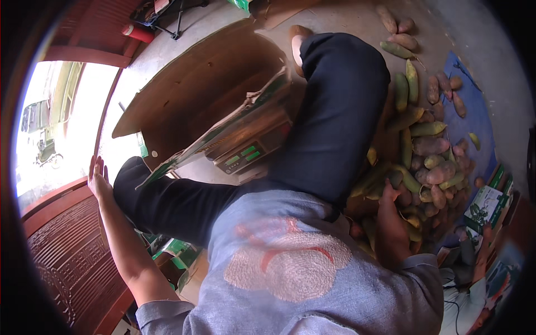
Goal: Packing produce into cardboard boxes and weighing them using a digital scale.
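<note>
My left hand (98, 180) is held out at the far left beside my knee, fingers stretched and nothing in it. On the right, my right hand (389, 196) reaches down into a heap of vegetables, and most of its fingers are hidden, so its grip does not show. Long green-yellow ears that look like corn in the husk (412, 81) lie around it. Mixed in with them are reddish-brown sweet potatoes (441, 173). Between my legs stands an open cardboard box (195, 89), its near flap upright. A scale with green-lit displays (245, 156) sits close behind that flap.
A blue sheet (474, 106) lies under part of the heap. Green-and-white cartons (488, 204) and another person's arm (483, 251) are at the lower right. A carved red-brown wooden bench (72, 245) stands left, near a bright doorway. A red cylinder (138, 33) is upper left.
</note>
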A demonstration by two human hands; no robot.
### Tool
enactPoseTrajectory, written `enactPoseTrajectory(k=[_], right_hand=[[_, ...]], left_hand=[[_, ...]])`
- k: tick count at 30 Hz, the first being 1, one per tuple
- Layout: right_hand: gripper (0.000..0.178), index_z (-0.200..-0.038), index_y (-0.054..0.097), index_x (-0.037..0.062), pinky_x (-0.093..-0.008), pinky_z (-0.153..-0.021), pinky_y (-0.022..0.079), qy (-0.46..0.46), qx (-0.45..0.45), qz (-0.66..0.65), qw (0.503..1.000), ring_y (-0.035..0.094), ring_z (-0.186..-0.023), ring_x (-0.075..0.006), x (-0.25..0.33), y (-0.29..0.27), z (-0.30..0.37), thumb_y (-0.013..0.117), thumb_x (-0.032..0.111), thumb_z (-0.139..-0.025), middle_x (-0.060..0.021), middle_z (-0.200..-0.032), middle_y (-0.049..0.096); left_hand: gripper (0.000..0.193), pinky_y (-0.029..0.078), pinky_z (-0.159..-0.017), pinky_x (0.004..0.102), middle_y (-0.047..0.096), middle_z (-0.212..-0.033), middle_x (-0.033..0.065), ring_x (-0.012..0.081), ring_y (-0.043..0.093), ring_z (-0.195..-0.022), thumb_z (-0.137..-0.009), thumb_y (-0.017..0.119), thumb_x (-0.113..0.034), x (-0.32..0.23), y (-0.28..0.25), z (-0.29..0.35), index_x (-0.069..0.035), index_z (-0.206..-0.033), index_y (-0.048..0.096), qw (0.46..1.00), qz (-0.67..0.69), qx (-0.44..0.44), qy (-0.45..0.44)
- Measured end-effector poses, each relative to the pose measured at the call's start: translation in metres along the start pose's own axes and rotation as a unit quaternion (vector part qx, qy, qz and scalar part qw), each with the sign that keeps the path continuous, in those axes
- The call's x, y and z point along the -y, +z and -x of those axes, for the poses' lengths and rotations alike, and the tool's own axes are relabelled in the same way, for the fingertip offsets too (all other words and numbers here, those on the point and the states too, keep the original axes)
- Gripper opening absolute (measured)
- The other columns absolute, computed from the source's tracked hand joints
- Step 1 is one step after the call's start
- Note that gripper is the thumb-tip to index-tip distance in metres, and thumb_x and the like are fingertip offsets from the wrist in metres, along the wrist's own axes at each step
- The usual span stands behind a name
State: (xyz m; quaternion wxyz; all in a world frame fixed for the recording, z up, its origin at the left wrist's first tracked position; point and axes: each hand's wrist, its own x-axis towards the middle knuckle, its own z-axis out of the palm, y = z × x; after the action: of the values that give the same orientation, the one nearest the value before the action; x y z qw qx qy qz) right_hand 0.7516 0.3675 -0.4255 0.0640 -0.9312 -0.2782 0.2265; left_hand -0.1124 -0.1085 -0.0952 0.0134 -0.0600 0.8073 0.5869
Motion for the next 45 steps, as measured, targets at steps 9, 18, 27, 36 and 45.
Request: enactPoseTrajectory(k=[9,18,27,36,45], right_hand=[[0.053,-0.131,0.057,0.0074,-0.0473,-0.096,0.052,0.010,0.336,-0.521,0.785,0.062,-0.109,-0.0293,0.076,-0.110,-0.021,0.073,0.036,-0.090,-0.0078,-0.125,0.063],[0.052,-0.146,0.042,0.0031,-0.0373,-0.092,0.053,-0.370,0.463,-0.382,0.709,0.062,-0.109,-0.0254,0.325,-0.292,0.191,0.057,0.027,-0.102,-0.0189,-0.134,0.058],[0.068,-0.136,0.050,-0.0012,-0.0352,-0.101,0.045,-0.756,0.421,0.226,0.447,0.058,-0.118,-0.0234,0.407,-0.213,0.619,0.076,0.024,-0.078,-0.0148,-0.124,0.062],[0.061,-0.131,0.055,0.0004,-0.0446,-0.108,0.043,-0.751,0.337,0.544,0.162,0.054,-0.126,-0.0376,0.328,0.073,0.729,0.076,0.029,-0.082,-0.0242,-0.132,0.058],[0.053,-0.128,0.058,0.0012,-0.0437,-0.110,0.042,-0.808,0.391,0.441,0.006,0.054,-0.127,-0.0371,0.326,0.116,0.740,0.074,0.026,-0.083,-0.0218,-0.133,0.059]], left_hand=[[0.043,0.043,-0.111,0.0361,0.061,-0.138,0.0137,0.0232,0.054,-0.132,-0.101,0.059,-0.016,-0.036,0.045,-0.005,-0.004,-0.142,0.054,0.994,0.054,0.097,0.017],[0.055,0.040,-0.113,0.0414,0.057,-0.142,0.0151,0.0262,0.053,-0.134,-0.104,0.052,-0.041,-0.089,0.113,0.014,-0.005,-0.146,0.050,0.914,-0.001,0.379,0.142],[0.055,0.050,-0.103,0.0414,0.066,-0.130,0.0156,0.0284,0.063,-0.119,-0.092,0.074,-0.033,-0.115,0.142,0.047,-0.006,-0.137,0.059,0.730,-0.232,0.568,0.300],[0.029,0.055,-0.076,0.0415,0.072,-0.095,0.0195,0.0364,0.070,-0.085,-0.096,0.064,-0.018,-0.085,0.137,0.027,-0.005,-0.122,0.068,0.752,-0.216,0.525,0.335],[0.026,0.054,-0.081,0.0448,0.070,-0.098,0.0228,0.0420,0.066,-0.092,-0.095,0.062,-0.011,-0.076,0.141,0.019,0.000,-0.119,0.067,0.756,-0.182,0.535,0.330]])
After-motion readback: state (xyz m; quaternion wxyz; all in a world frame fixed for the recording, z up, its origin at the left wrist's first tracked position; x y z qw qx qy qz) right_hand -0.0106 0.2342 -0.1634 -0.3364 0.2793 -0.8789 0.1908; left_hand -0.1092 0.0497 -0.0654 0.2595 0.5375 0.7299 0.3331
